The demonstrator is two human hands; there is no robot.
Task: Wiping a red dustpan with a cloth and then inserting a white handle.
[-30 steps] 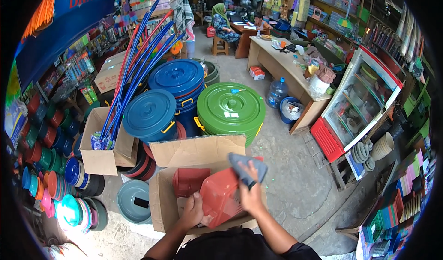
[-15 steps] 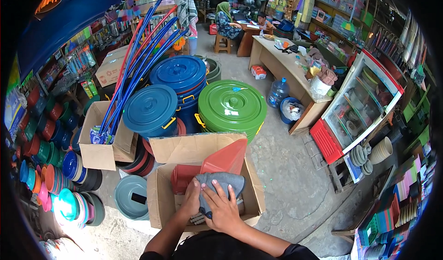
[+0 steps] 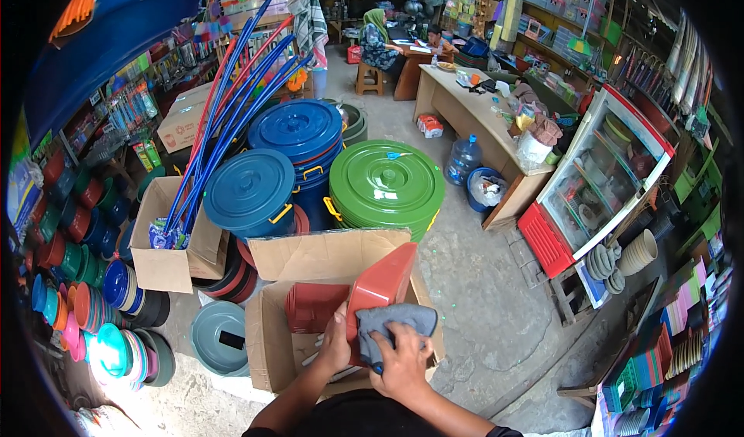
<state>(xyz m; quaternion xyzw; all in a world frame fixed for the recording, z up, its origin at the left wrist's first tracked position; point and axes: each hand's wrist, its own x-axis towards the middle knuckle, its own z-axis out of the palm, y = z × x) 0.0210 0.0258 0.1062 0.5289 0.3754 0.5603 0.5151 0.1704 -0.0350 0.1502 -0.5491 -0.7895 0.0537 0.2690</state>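
A red plastic dustpan (image 3: 387,278) stands tilted over the open cardboard box (image 3: 269,340). My left hand (image 3: 335,345) grips it along its left edge, fingers closed around the rim. Against its face my right hand (image 3: 404,366) presses a folded grey cloth (image 3: 407,316), fingers bent into the fabric. A dark tip of the cloth hangs below those fingers. Inside the box, left of the dustpan, lies a stack of red plastic pieces (image 3: 314,307). Some thin whitish pieces show at the box bottom, partly hidden by my hands.
Beyond the box stand large lidded tubs, one green (image 3: 387,181) and others blue (image 3: 249,189). Left are a carton (image 3: 159,263) with blue and red poles and a grey basin (image 3: 219,344) holding a dark flat object. A glass-fronted cabinet (image 3: 593,181) stands right. Two people sit far back.
The dustpan has turned more upright and shifted slightly right. My left hand has moved from the cloth area to the dustpan's edge; my right hand and the cloth have slid right.
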